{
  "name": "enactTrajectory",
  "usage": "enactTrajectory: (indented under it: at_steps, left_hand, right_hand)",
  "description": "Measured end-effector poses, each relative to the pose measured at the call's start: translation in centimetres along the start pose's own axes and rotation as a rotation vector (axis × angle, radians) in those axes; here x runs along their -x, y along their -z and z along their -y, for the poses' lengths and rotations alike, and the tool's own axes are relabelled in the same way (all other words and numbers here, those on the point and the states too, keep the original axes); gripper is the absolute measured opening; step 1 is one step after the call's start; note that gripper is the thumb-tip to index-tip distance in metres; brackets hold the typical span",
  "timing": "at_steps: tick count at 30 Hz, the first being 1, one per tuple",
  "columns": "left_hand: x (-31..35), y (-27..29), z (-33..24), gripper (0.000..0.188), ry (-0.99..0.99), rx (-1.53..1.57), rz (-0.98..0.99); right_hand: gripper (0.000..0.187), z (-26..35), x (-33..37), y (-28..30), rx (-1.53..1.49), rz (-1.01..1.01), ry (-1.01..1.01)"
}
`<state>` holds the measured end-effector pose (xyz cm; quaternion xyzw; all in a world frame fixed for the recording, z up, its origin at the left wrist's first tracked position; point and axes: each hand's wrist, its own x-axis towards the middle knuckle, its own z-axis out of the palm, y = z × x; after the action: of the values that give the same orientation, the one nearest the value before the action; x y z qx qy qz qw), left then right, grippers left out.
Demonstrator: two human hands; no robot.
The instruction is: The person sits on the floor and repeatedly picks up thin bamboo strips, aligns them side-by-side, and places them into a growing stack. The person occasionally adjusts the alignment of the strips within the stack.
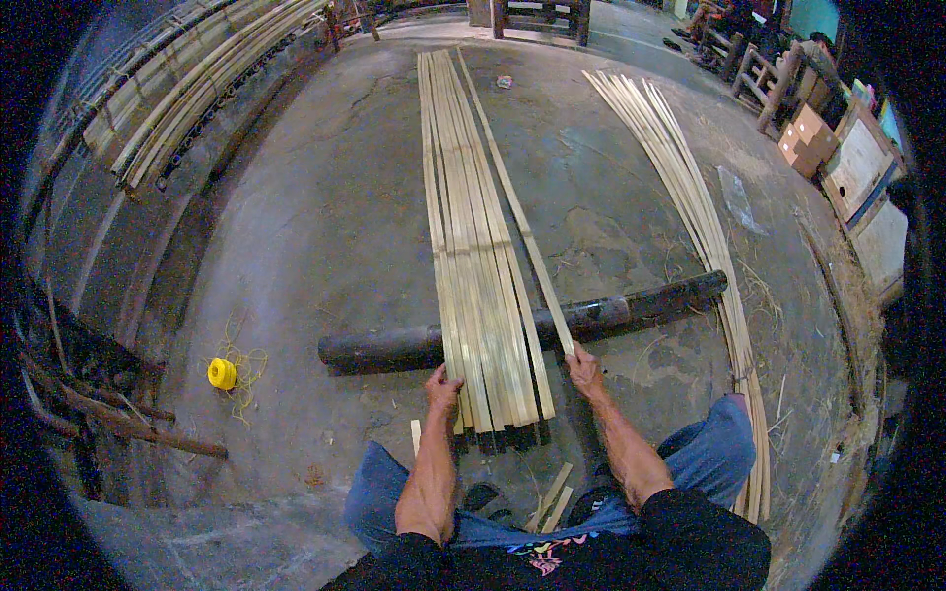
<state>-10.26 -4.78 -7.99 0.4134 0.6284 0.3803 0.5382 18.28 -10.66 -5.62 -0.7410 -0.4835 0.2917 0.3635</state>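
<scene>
Bamboo dominates the scene, and it is taken here from the far left across to the right. Well to the left of both hands, long bamboo poles [187,79] are stacked along the wall, and dark rough branches [108,414] are seen low at the edge. Nearer, but still well apart from the left hand, a yellow spool of twine [222,373] is set on the concrete floor [325,217], with loose twine around it.

The left hand [442,386] is laid on the left edge of a flat row of split bamboo slats [473,246]; its fingers are curled over the outermost slat, pressed onto it rather than spread. The slats are laid side by side, run away from the hands up the floor, and are crossed beneath by a dark round log [591,315], just beyond the fingertips. Their near ends are seen between the two hands, just above the knees in blue jeans [709,453].

The right hand [585,370] is closed in a pinch on the near end of a single slat [512,207], which is angled apart from the row and crosses over the log. Below the hands, short offcuts [552,502] are scattered between the legs.

Well to the right of the grip, a second bundle of thin pale strips [690,197] is curved along the floor. Beyond it, wooden frames [764,74] and cardboard boxes [806,138] are seen at the far right.
</scene>
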Motion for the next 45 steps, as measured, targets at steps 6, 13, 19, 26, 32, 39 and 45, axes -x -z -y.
enactTrajectory:
  at_steps: [6, 13, 19, 26, 32, 39, 45]
  left_hand:
    - [-0.1, 0.0, -0.8, 0.043, 0.049, -0.062, -0.020]
    - [2.0, -2.4, -4.7, 0.041, -0.474, -0.639, -0.370]
    - [5.9, -8.5, -6.0, 0.043, -0.823, -0.773, 0.062]
    - [7.6, -11.1, -6.0, 0.037, -0.704, -1.003, 0.051]
    - [7.6, -11.0, -6.4, 0.029, -0.684, -0.942, 0.053]
    - [7.0, -11.3, -5.2, 0.028, -0.725, -0.894, 0.013]
    - [5.8, -10.5, -4.4, 0.030, -0.681, -0.813, 0.109]
  right_hand:
    - [0.032, 0.1, -0.1, -1.3, 0.018, -0.035, 0.089]
    - [0.035, -0.7, -0.7, -2.3, -0.142, 0.044, -0.064]
    - [0.048, -0.7, -1.0, -2.2, -0.189, 0.106, -0.038]
    - [0.066, 4.5, 0.2, -2.0, -0.244, 0.207, -0.153]
    - [0.057, 4.5, 0.1, -1.4, -0.511, 0.311, -0.301]
    - [0.043, 4.5, 0.4, -2.8, -0.428, 0.261, -0.224]
    - [0.026, 3.0, 0.4, -4.1, -0.585, 0.185, -0.284]
